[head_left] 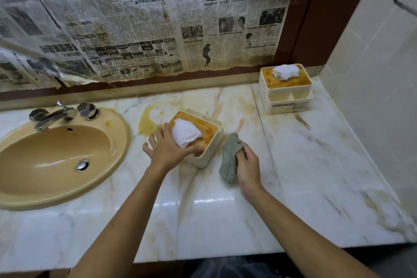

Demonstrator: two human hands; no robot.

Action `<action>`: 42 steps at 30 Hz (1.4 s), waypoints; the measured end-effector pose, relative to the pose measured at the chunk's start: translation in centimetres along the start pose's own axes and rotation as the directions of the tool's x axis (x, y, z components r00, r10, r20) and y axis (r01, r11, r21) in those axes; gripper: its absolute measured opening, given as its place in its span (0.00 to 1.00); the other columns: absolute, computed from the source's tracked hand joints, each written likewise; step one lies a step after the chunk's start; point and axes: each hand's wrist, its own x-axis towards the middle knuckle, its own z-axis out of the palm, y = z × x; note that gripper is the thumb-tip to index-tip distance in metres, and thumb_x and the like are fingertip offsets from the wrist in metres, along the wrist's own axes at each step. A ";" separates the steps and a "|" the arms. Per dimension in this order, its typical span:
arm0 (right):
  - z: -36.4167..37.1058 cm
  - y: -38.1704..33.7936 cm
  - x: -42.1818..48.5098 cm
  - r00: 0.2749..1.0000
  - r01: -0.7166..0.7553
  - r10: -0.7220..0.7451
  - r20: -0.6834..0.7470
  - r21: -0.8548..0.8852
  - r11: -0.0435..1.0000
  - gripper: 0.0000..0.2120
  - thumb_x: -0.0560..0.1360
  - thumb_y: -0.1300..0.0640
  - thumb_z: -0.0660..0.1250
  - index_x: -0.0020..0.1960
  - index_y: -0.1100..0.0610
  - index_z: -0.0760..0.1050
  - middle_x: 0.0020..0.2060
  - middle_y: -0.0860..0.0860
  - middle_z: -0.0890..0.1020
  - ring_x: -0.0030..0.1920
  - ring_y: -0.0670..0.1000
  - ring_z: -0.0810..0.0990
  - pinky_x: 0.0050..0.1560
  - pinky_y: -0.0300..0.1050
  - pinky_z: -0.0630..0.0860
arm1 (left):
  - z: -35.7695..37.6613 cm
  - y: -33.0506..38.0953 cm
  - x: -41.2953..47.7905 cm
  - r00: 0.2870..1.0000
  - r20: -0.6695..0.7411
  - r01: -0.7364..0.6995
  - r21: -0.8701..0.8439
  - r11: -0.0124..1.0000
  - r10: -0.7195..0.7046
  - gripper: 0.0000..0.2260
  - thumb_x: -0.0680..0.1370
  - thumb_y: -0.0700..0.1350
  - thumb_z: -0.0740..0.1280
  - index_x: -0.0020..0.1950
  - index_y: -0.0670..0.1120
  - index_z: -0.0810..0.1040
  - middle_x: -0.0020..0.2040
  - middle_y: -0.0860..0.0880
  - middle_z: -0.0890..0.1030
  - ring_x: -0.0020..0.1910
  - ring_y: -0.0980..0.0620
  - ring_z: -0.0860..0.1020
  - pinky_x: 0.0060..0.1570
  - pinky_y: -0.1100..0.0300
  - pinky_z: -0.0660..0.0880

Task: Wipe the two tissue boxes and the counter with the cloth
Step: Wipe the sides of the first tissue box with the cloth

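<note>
While the left hand (170, 148) lies flat, fingers spread, on the near box (198, 136), its grip is apart, thumb along the box's front rim. This square cream plastic box, amber-stained on top with a white tissue (185, 135) bunched up, sits mid-worktop. The right hand (247, 165), grip clamped on a crumpled grey-green cloth (230, 157), rests just right of the box. The far box (284, 88), of like shape, stands at the back right corner. The worktop (316, 165) is glossy veined marble with yellow stains; an oval tan basin (56, 153) lies left.
</note>
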 end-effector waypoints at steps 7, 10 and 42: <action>1.8 2.9 -0.1 1.000 0.001 0.000 0.031 -0.025 1.000 0.15 0.83 0.57 0.59 0.67 0.51 0.77 0.60 0.49 0.82 0.61 0.49 0.80 0.53 0.33 0.77 | 0.3 0.0 0.0 1.000 -0.015 -0.019 0.058 0.998 0.020 0.61 0.55 0.78 0.71 0.78 0.47 0.53 0.79 0.47 0.54 0.79 0.42 0.47 0.72 0.34 0.46; 2.9 3.6 -0.5 0.998 0.023 -0.021 0.052 -0.038 0.999 0.17 0.83 0.59 0.59 0.70 0.49 0.75 0.66 0.45 0.79 0.65 0.44 0.76 0.57 0.29 0.74 | 0.3 0.1 0.1 1.000 -0.013 -0.017 0.070 0.997 0.018 0.62 0.55 0.78 0.71 0.78 0.47 0.54 0.79 0.47 0.54 0.79 0.43 0.47 0.72 0.34 0.46; 5.8 1.8 7.2 0.991 0.097 -0.107 -0.083 -0.115 0.989 0.21 0.81 0.62 0.60 0.72 0.51 0.73 0.66 0.50 0.79 0.64 0.49 0.78 0.67 0.46 0.75 | 0.0 -0.2 0.0 0.990 -0.024 -0.139 -0.040 0.990 0.138 0.65 0.58 0.74 0.74 0.81 0.45 0.44 0.79 0.46 0.56 0.79 0.48 0.50 0.75 0.41 0.37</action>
